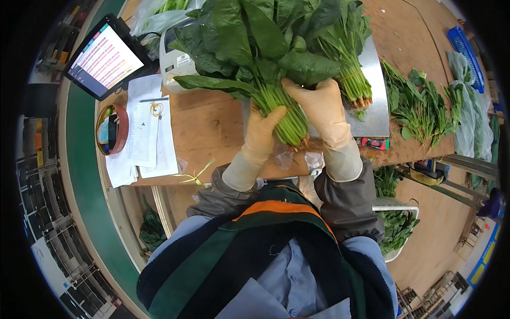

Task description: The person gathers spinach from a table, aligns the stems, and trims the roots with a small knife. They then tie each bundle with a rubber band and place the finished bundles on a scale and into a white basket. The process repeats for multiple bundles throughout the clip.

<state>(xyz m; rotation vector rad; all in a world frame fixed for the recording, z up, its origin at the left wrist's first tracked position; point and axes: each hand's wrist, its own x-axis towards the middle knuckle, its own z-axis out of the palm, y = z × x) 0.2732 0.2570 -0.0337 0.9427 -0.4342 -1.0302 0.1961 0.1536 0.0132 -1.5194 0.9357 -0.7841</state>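
A bunch of leafy greens, probably spinach (pixel 285 119), hangs over the table's near edge with its stems towards me. My left hand (pixel 265 125), in a pale rubber glove, grips the stems from the left. At the bunch's right side, my right hand (pixel 318 101), gloved alike, has its fingers bent at the base of the leaves; its fingertips are partly hidden. Just right of it, a second bunch tied with a band (pixel 354 81) lies on a metal plate (pixel 374 115). Loose greens (pixel 422 107) are spread farther right on the wooden table.
A touchscreen terminal (pixel 105 60), a white machine (pixel 175 63), printed sheets (pixel 159 151) and a round reddish container (pixel 121 131) stand on the left. A red and black tool (pixel 374 143) lies near the table edge. Below right is a white basket (pixel 398 255) of greens; plastic bags (pixel 470 115) lie far right.
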